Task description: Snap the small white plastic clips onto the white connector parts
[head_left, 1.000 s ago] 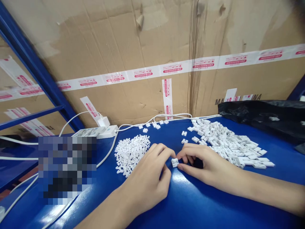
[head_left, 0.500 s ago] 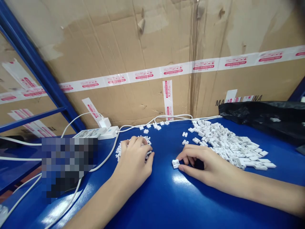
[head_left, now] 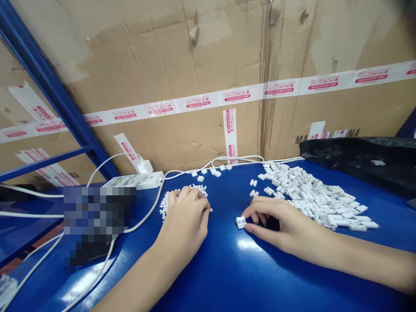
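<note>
My right hand (head_left: 282, 223) pinches a small white plastic connector (head_left: 241, 222) between thumb and forefinger, just above or on the blue tabletop. Behind that hand spreads a big heap of similar white connectors (head_left: 312, 190), with a few loose ones at its left edge. My left hand (head_left: 186, 214) reaches over a low pile of tiny white plastic pieces (head_left: 164, 204), its fingers bent down and the thumb drawn against the forefinger. Whatever lies between those fingertips is hidden by the hand.
A large taped cardboard box (head_left: 162, 65) walls off the back. White cables run along it to a power strip (head_left: 126, 180) at left, near a blurred dark object (head_left: 100, 225). Several connectors (head_left: 215, 172) lie by the cable. A black plastic bag (head_left: 357, 156) sits back right.
The left thumb and forefinger have closed together over the tiny pieces. My right hand keeps the connector in nearly the same place; the whole view has shifted slightly.
</note>
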Demonstrator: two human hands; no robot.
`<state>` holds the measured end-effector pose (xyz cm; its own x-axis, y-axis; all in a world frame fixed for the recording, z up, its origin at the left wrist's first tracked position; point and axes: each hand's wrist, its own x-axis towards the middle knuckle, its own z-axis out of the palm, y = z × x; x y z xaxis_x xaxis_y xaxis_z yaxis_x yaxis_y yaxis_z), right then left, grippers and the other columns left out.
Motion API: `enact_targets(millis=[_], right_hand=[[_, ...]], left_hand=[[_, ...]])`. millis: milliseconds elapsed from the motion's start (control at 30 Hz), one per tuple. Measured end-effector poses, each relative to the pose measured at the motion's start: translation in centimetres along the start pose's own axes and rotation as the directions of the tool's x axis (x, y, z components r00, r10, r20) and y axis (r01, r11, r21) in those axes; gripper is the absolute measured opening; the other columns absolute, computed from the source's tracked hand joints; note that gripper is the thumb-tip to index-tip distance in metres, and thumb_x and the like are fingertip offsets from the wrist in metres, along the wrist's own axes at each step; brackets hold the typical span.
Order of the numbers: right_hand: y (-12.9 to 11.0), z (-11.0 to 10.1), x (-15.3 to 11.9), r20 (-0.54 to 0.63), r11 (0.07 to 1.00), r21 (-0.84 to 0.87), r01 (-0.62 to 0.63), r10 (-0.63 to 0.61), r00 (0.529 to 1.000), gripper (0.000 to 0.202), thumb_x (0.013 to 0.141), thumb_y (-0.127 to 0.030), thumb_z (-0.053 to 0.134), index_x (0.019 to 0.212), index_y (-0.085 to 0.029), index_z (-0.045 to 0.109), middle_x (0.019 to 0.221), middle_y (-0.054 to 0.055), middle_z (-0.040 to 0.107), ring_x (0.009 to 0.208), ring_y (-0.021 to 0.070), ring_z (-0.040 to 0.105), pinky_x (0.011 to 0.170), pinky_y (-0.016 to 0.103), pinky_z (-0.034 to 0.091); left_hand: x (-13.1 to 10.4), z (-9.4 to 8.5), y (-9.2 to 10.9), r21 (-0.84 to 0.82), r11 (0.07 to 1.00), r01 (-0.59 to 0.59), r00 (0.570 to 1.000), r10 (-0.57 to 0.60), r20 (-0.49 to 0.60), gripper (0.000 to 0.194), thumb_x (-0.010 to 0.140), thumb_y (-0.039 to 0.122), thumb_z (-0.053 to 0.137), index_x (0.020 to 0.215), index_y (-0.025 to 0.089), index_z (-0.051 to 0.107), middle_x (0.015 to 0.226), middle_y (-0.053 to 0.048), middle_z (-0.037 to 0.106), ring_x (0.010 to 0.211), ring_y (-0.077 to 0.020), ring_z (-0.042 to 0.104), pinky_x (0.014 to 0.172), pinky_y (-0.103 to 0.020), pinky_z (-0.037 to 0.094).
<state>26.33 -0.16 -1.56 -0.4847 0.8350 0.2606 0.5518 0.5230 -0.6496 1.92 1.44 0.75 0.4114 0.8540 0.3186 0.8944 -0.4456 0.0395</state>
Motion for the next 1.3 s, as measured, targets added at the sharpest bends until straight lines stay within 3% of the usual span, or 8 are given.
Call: enact_targets(millis=[300, 467, 633, 833, 967, 1100, 1300], right_hand=[[0.1, 0.0, 0.2, 0.002, 1.000, 0.004, 0.008, -0.008, 1.000, 0.011, 0.097, -0.033, 0.061, 0.097, -0.026, 0.070, 0.085, -0.001, 0.060, 0.074, 0.0128, 0.053, 0.067, 0.027, 0.041], [-0.1, 0.0, 0.1, -0.002, 1.000, -0.008, 0.014, -0.014, 1.000, 0.010, 0.097, -0.030, 0.061, 0.097, -0.025, 0.070, 0.084, -0.001, 0.059, 0.073, 0.0129, 0.053, 0.067, 0.027, 0.042], [-0.2, -0.1, 0.1, 0.002, 0.999, -0.014, 0.031, -0.031, 1.000, 0.011, 0.097, -0.025, 0.060, 0.095, -0.022, 0.070, 0.082, 0.000, 0.058, 0.072, 0.0134, 0.052, 0.065, 0.027, 0.041], [0.0, 0.3, -0.1, -0.060, 0.997, -0.055, 0.053, -0.056, 0.997, 0.011, 0.097, -0.030, 0.063, 0.102, -0.023, 0.070, 0.085, 0.001, 0.059, 0.075, 0.0145, 0.055, 0.067, 0.028, 0.044], [0.0, 0.4, -0.4, -0.134, 0.978, -0.059, 0.198, -0.204, 0.970, 0.024, 0.099, -0.027, 0.061, 0.122, -0.025, 0.065, 0.107, 0.005, 0.062, 0.085, 0.0151, 0.058, 0.074, 0.030, 0.049], [0.0, 0.2, -0.5, -0.144, 0.921, -0.092, 0.378, -0.388, 0.910, 0.016, 0.101, -0.022, 0.059, 0.112, -0.023, 0.071, 0.102, 0.005, 0.064, 0.091, 0.0159, 0.061, 0.080, 0.031, 0.049], [0.0, 0.3, -0.6, -0.157, 0.897, -0.145, 0.417, -0.437, 0.886, 0.015, 0.103, -0.022, 0.056, 0.105, -0.023, 0.072, 0.096, 0.005, 0.068, 0.087, 0.0163, 0.063, 0.077, 0.032, 0.049]], left_hand=[[-0.4, 0.5, 1.0, -0.112, 0.986, -0.122, 0.992, 0.125, 0.022, 0.025, 0.102, 0.012, 0.041, 0.091, 0.019, 0.062, 0.098, -0.006, 0.066, 0.096, -0.0248, 0.053, 0.093, -0.050, 0.034], [-1.0, 0.7, 1.7, -0.312, 0.934, -0.174, 0.984, 0.176, -0.022, 0.025, 0.104, 0.015, 0.035, 0.094, 0.019, 0.058, 0.094, -0.005, 0.062, 0.091, -0.0211, 0.051, 0.086, -0.040, 0.040], [-1.3, 0.6, 2.7, -0.578, 0.808, -0.116, 0.986, 0.162, 0.030, 0.019, 0.104, 0.020, 0.043, 0.095, 0.022, 0.060, 0.093, -0.001, 0.063, 0.087, -0.0168, 0.057, 0.079, -0.031, 0.044], [-0.9, 0.6, 3.3, -0.736, 0.677, 0.016, 0.993, 0.076, 0.091, 0.008, 0.098, 0.020, 0.054, 0.097, 0.024, 0.061, 0.081, 0.004, 0.067, 0.074, -0.0135, 0.059, 0.069, -0.028, 0.043], [-0.7, 0.6, 3.1, -0.799, 0.598, 0.070, 0.989, 0.062, 0.133, 0.004, 0.098, 0.020, 0.053, 0.100, 0.023, 0.056, 0.079, 0.004, 0.067, 0.076, -0.0132, 0.061, 0.069, -0.027, 0.043], [-0.7, 0.6, 3.1, -0.838, 0.534, 0.114, 0.982, 0.070, 0.178, 0.003, 0.100, 0.024, 0.052, 0.098, 0.022, 0.053, 0.080, 0.003, 0.068, 0.078, -0.0139, 0.060, 0.071, -0.029, 0.042], [-0.6, 0.9, 3.3, -0.868, 0.481, 0.125, 0.978, 0.089, 0.190, 0.006, 0.100, 0.027, 0.053, 0.098, 0.022, 0.051, 0.079, 0.002, 0.067, 0.078, -0.0146, 0.060, 0.072, -0.030, 0.042]])
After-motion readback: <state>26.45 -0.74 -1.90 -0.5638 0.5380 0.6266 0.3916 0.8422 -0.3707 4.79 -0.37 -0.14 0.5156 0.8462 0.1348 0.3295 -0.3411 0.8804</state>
